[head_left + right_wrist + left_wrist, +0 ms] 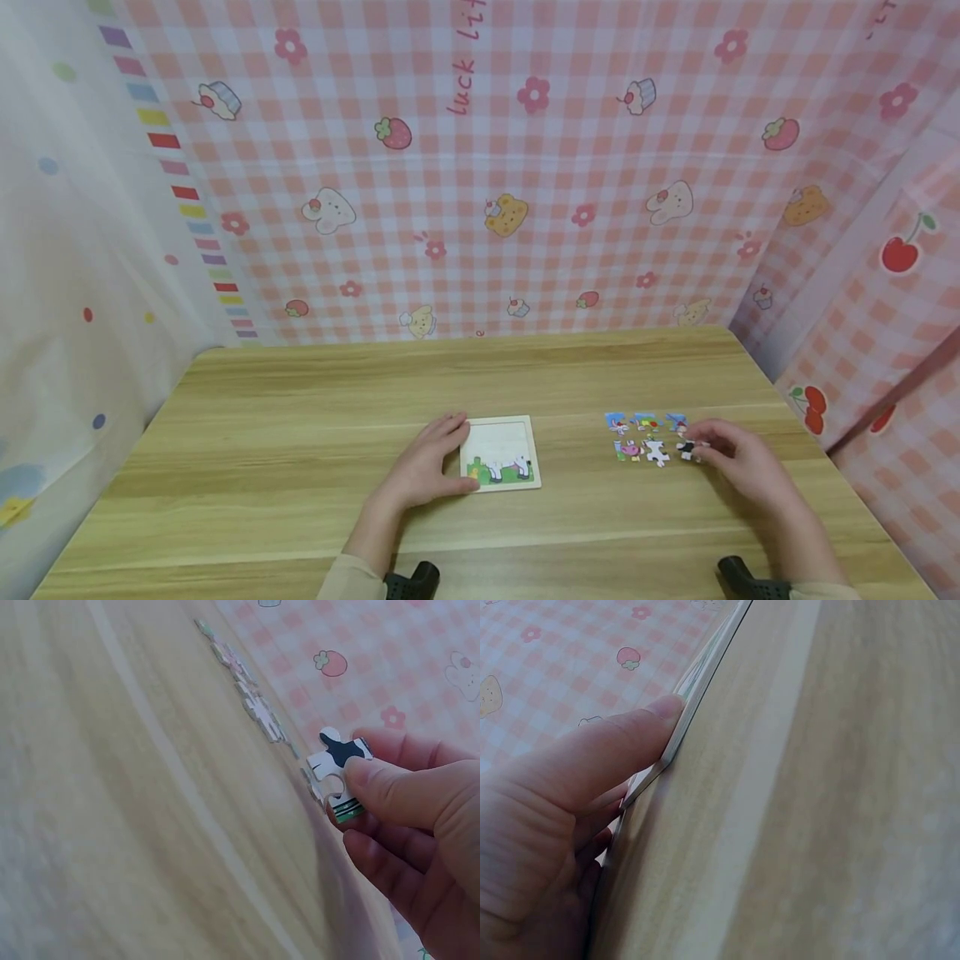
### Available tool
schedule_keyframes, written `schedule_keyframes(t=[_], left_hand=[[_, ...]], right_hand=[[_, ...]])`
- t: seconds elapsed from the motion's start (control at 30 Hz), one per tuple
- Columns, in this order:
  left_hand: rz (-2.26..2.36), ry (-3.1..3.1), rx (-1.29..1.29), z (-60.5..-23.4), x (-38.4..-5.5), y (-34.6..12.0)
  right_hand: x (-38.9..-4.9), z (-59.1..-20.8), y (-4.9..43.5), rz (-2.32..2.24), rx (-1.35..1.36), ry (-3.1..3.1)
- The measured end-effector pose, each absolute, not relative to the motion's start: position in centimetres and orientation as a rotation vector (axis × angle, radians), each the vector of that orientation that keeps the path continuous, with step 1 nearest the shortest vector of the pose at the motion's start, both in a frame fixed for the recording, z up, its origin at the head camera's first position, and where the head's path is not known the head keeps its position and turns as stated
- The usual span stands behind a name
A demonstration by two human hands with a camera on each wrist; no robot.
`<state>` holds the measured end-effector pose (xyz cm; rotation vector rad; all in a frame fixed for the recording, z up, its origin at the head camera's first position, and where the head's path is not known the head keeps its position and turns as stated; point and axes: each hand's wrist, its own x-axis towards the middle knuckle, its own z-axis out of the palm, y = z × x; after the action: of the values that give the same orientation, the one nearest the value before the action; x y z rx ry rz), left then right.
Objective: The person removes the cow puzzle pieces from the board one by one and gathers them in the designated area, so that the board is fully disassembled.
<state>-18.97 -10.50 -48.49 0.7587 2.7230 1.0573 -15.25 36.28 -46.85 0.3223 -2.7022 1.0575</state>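
Note:
My left hand (426, 467) holds the left side of a square wooden jigsaw tray (536, 457), thumb at its near corner and fingers along its far left edge. Along the tray's near part lie joined pieces showing white animal legs on green grass; its upper part is bare pale wood. At the right, my right hand (746, 468) pinches a black-and-white puzzle piece (346, 754) with a green edge between thumb and fingers. Loose puzzle pieces (656, 452) lie in two rows just left of that hand, and one shows close behind the held piece in the right wrist view.
Everything lies on a wood-grain table (300, 408). A pink checked cloth (465, 167) hangs behind its back edge, and more cloth hangs at both sides. Black straps with dark knobs (738, 575) sit at both wrists.

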Motion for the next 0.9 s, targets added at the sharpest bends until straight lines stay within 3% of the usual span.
schedule_keyframes(t=[0.9], left_hand=[[1.06,2.723,0.77,-48.5,-19.0,-10.5]], right_hand=[[-16.0,-48.4,36.4,0.837,0.437,-2.638]])
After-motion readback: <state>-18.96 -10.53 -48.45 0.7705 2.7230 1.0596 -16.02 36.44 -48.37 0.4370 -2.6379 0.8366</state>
